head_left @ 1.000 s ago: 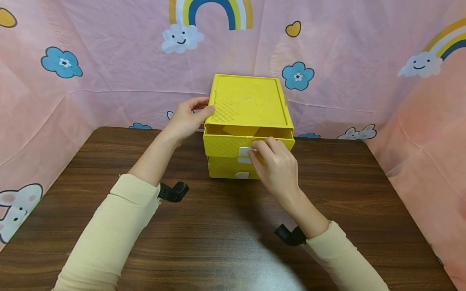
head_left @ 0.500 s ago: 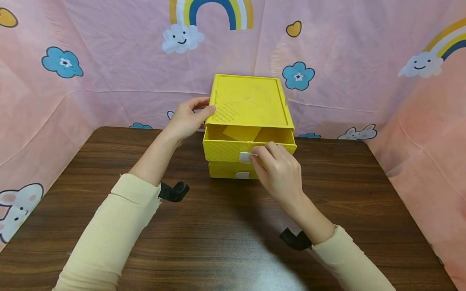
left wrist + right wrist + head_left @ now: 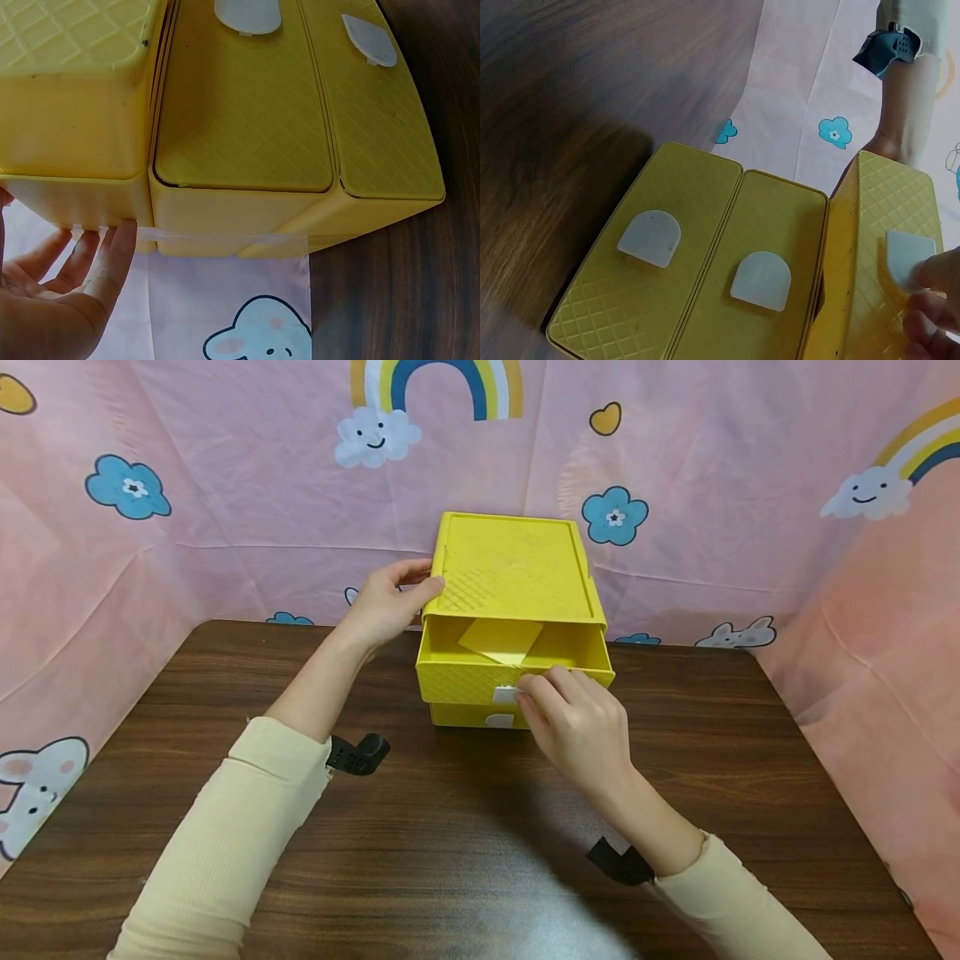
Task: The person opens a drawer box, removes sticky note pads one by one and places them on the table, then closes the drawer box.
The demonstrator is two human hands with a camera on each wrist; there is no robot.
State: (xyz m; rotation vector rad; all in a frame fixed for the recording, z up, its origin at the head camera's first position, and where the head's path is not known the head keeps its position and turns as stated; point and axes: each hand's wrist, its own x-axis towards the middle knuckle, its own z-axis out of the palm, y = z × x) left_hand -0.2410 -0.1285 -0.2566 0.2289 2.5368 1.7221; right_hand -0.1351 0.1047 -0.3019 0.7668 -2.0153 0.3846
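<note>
A yellow three-drawer storage box (image 3: 517, 564) stands at the back of the table. Its top drawer (image 3: 465, 683) is pulled partway out, showing a pale yellow square piece (image 3: 502, 639) inside. My right hand (image 3: 581, 727) pinches the white handle (image 3: 907, 255) on that drawer's front. Against the box's left side rests my left hand (image 3: 386, 602), thumb at the top edge and fingers (image 3: 112, 262) extended along the side wall. Below, the middle drawer (image 3: 742, 232) and bottom drawer (image 3: 649, 262) sit closed, each with a white handle.
The dark wooden table (image 3: 420, 852) spreads in front and to both sides. A pink patterned cloth (image 3: 262, 485) hangs behind and beside the box. Black wrist cameras (image 3: 360, 754) are worn on both arms.
The top drawer has slid further out toward me, with my right hand moving along on its handle. More of the pale square inside now shows. My left hand has stayed in place.
</note>
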